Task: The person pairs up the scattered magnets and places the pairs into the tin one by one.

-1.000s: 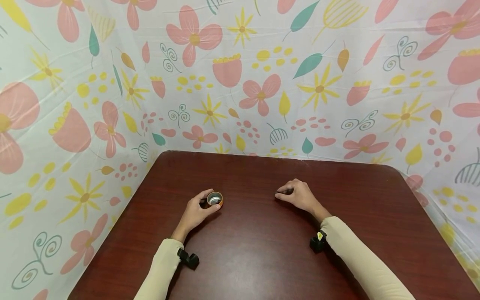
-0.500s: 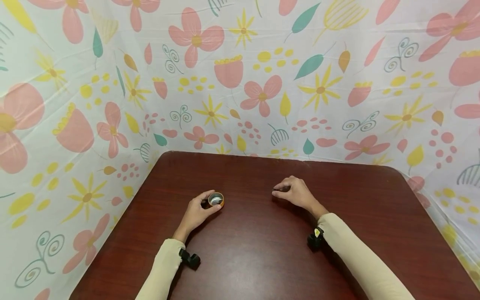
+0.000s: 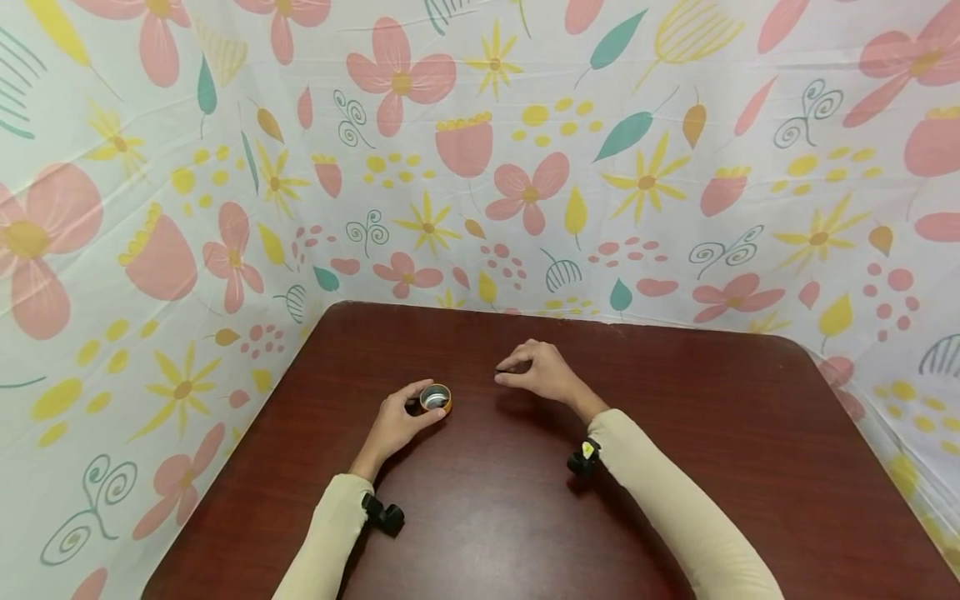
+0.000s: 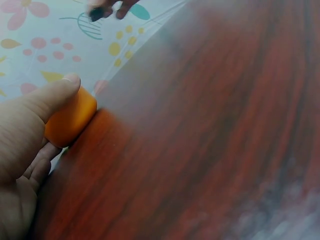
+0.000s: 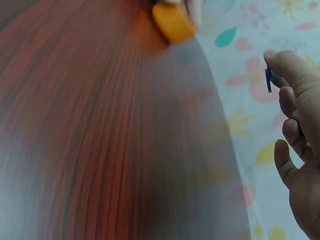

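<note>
My left hand (image 3: 397, 419) holds a small round tin (image 3: 436, 408), thumb on the near side and fingers on the far side. Orange outside and silvery inside, the tin has its open top facing up, with something small and dark in it. In the left wrist view its orange wall (image 4: 75, 120) shows low against the tabletop. To the right of the tin, my right hand (image 3: 546, 373) is raised over the table and pinches a small, thin black piece (image 5: 269, 80) between thumb and forefinger. The other right fingers are loosely bent. I cannot tell what kind of thing the piece is.
A dark red-brown wooden table (image 3: 480, 508) lies under both hands. White cloth with a flower print (image 3: 525, 250) hangs along its back and left edges. A black wrist camera (image 3: 384, 515) is strapped on the left wrist, and another (image 3: 582, 458) on the right.
My right hand has risen off the table and moved left toward the tin, with the black piece between its fingertips. My left hand stays in place on the tin.
</note>
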`<state>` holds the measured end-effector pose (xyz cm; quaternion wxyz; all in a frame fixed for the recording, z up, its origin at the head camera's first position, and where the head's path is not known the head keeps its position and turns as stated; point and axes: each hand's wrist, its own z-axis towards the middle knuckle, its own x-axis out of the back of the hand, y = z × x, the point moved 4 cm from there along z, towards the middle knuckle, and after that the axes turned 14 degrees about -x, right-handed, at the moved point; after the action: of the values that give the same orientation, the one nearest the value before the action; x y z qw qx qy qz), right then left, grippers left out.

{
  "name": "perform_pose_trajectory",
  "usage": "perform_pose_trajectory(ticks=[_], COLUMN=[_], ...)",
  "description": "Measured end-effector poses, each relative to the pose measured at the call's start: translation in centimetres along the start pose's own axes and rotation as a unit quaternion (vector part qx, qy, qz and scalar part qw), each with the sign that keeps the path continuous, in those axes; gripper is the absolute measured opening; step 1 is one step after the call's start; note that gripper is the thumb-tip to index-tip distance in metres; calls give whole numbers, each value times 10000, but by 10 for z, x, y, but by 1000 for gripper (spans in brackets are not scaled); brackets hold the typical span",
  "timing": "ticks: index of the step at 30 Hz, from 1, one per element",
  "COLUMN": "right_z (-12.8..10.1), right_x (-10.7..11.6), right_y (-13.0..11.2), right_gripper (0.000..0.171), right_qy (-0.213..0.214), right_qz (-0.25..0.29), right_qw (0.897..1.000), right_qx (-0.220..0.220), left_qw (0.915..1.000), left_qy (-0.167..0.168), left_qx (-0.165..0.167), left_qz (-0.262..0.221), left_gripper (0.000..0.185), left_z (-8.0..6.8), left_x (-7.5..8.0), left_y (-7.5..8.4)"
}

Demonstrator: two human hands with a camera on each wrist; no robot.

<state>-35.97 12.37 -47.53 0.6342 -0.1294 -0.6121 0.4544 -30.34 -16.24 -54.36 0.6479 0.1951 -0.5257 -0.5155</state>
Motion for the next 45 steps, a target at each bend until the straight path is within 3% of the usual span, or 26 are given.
perform_pose_trajectory(ticks=[9,16,27,45], right_z=[27,34,35,31], right_x=[-52,-77,-95,-97], right_y=[-42,-47,-35,-31], right_gripper=[19,16,14,25], right_qy=[-639,-655,-645,-565], right_qz=[202,123,286,502], right_qw=[9973,9975,9974,9971], right_qx=[310,246,-167,-19], left_qw=[10000,10000,9999,10000], left_qy=[34,3,-51,29], left_qx=[-7,-57,-106,-39], left_qz=[1,-55,23,50], left_gripper=[66,63,66,68], left_z=[-1,-1,0,1], left_x=[1,-2,-5,1], left_y=[-1,-1,-1,-3])
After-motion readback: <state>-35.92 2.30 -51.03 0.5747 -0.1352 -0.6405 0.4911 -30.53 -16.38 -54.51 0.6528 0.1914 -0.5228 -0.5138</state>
